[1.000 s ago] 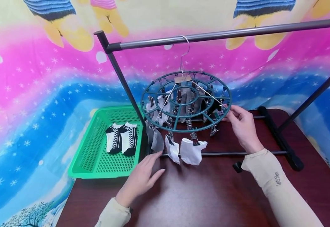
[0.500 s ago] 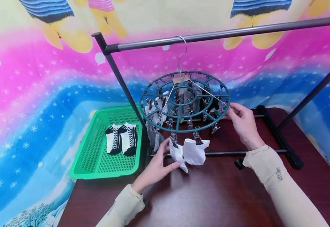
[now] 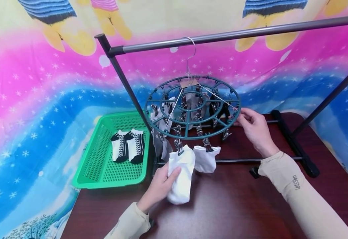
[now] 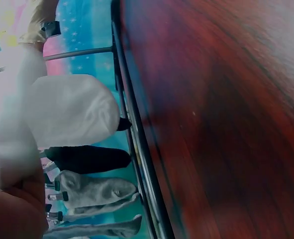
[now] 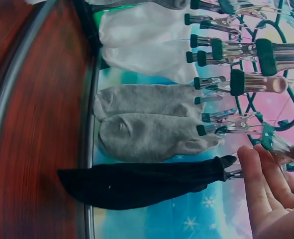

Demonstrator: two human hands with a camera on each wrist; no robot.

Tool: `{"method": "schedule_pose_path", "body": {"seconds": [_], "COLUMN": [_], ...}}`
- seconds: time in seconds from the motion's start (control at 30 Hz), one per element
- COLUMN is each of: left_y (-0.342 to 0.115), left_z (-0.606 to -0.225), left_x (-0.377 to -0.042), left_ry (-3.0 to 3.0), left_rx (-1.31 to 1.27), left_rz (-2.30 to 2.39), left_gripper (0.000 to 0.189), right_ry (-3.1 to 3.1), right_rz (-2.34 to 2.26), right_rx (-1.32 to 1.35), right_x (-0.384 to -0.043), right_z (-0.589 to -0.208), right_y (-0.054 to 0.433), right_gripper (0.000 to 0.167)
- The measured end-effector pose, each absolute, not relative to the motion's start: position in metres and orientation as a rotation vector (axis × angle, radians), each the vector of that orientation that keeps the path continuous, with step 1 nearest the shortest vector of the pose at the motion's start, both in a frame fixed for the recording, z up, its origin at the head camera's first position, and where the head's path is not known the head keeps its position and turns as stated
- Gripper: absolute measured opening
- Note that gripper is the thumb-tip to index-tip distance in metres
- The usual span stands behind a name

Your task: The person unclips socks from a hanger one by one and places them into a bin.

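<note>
A round green sock hanger [image 3: 196, 137] with metal clips hangs by its hook. My left hand [image 3: 158, 186] pinches a white sock [image 3: 182, 181], thumb on its front, while the sock's top is in a front clip [image 3: 178, 146]. Another white sock [image 3: 205, 159] hangs beside it. My right hand [image 3: 256, 131] is at the hanger's right rim; in the right wrist view its fingers and thumb pinch a clip [image 5: 285, 149]. Grey socks [image 5: 137, 137] and a black sock [image 5: 147, 184] hang near that hand.
A dark metal rack [image 3: 239, 33] holds the hanger over a red-brown table [image 3: 221, 205]. On the left, a green basket [image 3: 87, 166] contains two black-and-white socks [image 3: 135, 146]. A patterned cloth [image 3: 57, 99] covers the wall behind.
My left hand moved from the table in to the front white sock, took hold of it and turned it so its broad side shows. The right hand stays at the rim.
</note>
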State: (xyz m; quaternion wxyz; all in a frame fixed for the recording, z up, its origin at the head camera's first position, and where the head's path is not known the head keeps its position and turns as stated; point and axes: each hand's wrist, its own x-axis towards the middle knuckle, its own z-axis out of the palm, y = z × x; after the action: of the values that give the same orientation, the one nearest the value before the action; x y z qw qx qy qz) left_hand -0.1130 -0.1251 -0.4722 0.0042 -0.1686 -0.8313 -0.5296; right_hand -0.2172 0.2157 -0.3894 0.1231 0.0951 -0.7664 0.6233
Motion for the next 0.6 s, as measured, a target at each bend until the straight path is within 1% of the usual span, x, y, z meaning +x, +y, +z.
{"method": "schedule_pose_path", "body": {"seconds": [0.2, 0.4, 0.5, 0.6], "left_y": [-0.13, -0.133, -0.135, -0.136], "left_z": [-0.47, -0.469, -0.468, -0.467], "left_x": [-0.104, -0.1, -0.099, -0.098], "left_ry": [-2.573, -2.518, -2.496, -2.484], "left_rx": [-0.512, -0.566, -0.602, -0.627], "left_rz": [-1.509, -1.374, -1.329, -1.306], "left_gripper": [0.022, 0.019, 0.016, 0.013], "right_ry": [-2.317, -2.345, -2.248, -2.013], "right_rz": [1.749, 1.551, 1.476, 1.397], "right_rx": [0.281, 0.27, 0.244, 0.228], "right_x": [-0.213, -0.202, -0.193, -0.177], "right_z": [-0.39, -0.382, -0.374, -0.361], "right_y": [0.216, 0.216, 0.213, 0.199], "right_gripper": [0.039, 0.037, 0.038, 0.032]}}
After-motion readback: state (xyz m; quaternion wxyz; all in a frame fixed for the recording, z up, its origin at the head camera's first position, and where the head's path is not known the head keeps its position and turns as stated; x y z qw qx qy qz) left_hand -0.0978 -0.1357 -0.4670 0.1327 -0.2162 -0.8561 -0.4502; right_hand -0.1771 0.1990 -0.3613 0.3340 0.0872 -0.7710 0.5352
